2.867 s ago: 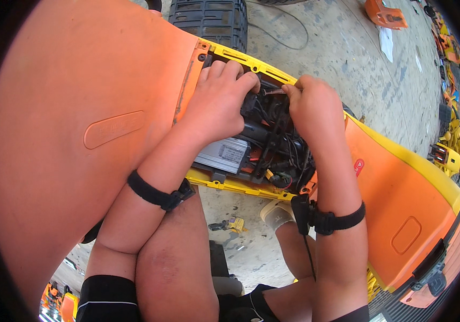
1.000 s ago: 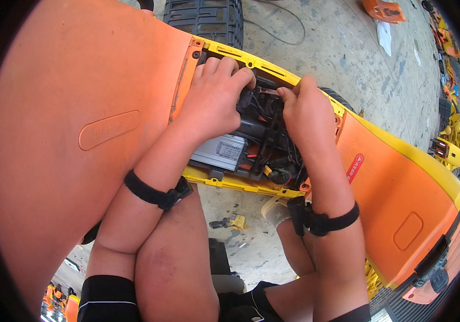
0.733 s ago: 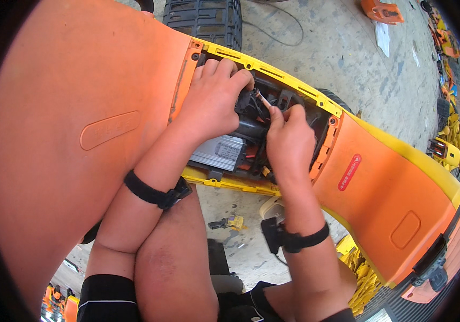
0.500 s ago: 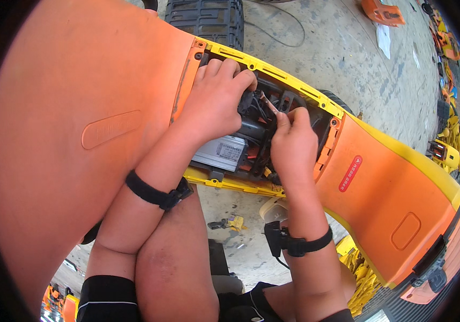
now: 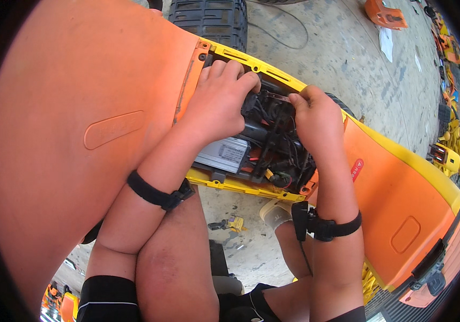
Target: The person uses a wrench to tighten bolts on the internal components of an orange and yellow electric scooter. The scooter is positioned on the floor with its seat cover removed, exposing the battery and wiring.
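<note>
At the far left, a broad orange body panel (image 5: 53, 161), probably stiff moulded plastic, borders the yellow-rimmed bay (image 5: 273, 73). Beyond the panel, a treaded black tyre (image 5: 208, 24) stands on the floor (image 5: 342, 59). The left hand (image 5: 219, 99) reaches over the bay, its grip partly curled at a black component (image 5: 250, 102); whether it closes on anything cannot be told, as the hand covers the contact. Below it sits a finned silver box (image 5: 223, 155) (its top bears a pale label), presumably rigid. The slim metal spanner (image 5: 279, 97) lies across the upper part of the bay, its far end near the black component. It should handle as light, stiff and hard to break, perhaps slippery if greasy, and is best held by its free right end. Dark wiring (image 5: 289, 145) and a small yellow connector (image 5: 269, 174) crowd the space beneath, leaving little clearance. The right hand (image 5: 318, 121) has its grip pinched closed on the spanner's free end. Farther right, an orange cover (image 5: 396, 198) carries a red label (image 5: 356, 169); an orange moulding (image 5: 385, 15) lies on the floor.
</note>
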Demonstrator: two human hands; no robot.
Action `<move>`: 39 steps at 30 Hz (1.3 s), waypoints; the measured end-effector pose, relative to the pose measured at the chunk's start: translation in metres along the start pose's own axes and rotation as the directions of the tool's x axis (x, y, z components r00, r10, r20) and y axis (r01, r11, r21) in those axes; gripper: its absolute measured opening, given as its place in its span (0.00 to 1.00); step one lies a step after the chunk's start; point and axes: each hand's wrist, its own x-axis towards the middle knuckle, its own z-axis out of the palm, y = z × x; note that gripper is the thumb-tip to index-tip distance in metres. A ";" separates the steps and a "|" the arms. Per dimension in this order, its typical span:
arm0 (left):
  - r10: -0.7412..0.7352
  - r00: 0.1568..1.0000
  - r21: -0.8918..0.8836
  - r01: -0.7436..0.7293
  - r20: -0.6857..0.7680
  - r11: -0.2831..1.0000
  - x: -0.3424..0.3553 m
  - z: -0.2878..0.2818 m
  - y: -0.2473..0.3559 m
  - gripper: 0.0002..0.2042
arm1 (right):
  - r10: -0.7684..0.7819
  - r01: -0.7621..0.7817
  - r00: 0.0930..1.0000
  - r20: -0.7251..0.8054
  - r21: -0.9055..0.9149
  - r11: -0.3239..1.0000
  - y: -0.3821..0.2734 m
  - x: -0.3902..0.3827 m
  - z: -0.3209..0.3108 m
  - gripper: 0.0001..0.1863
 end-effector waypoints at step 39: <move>-0.015 0.999 0.013 0.014 0.032 1.000 0.001 -0.003 0.003 0.26 | -0.160 0.150 0.985 -0.063 -0.138 0.979 -0.010 0.012 0.000 0.14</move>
